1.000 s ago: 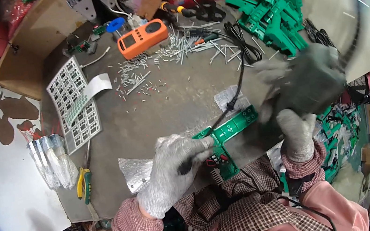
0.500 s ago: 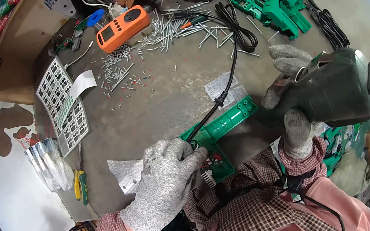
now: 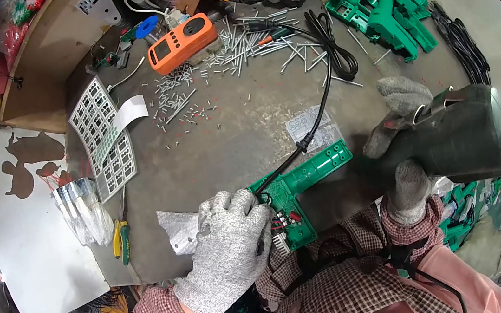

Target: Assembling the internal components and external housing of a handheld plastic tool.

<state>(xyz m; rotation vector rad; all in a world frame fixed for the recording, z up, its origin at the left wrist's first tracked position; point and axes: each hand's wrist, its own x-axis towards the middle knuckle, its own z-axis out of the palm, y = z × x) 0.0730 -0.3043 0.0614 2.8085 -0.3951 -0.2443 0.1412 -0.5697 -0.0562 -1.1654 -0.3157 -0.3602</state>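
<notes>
A green plastic housing (image 3: 319, 166) lies open at the near edge of the table. Wires, small red and white parts and a finned white piece (image 3: 281, 244) show in its wider end. A black cable (image 3: 286, 163) runs into it from above. My left hand (image 3: 225, 249), in a grey glove, grips the housing's left side with curled fingers; the fingertips are partly hidden. On the right, my gloved right hand (image 3: 410, 188) is wrapped round a dark green power tool (image 3: 452, 134) with metal clips. The tool lies sideways beside the housing; its left end is dark and unclear.
Loose screws (image 3: 242, 49) are scattered at the back near an orange meter (image 3: 182, 43). Green housing parts (image 3: 379, 4) are piled back right, beside a coiled black cable (image 3: 459, 44). Pliers (image 3: 121, 242), a label sheet (image 3: 101, 139) and bubble wrap (image 3: 179, 230) lie left.
The view has shifted slightly. My left fingers have drawn back a little from inside the housing, so more of its wires and parts show. My right hand still holds the power tool.
</notes>
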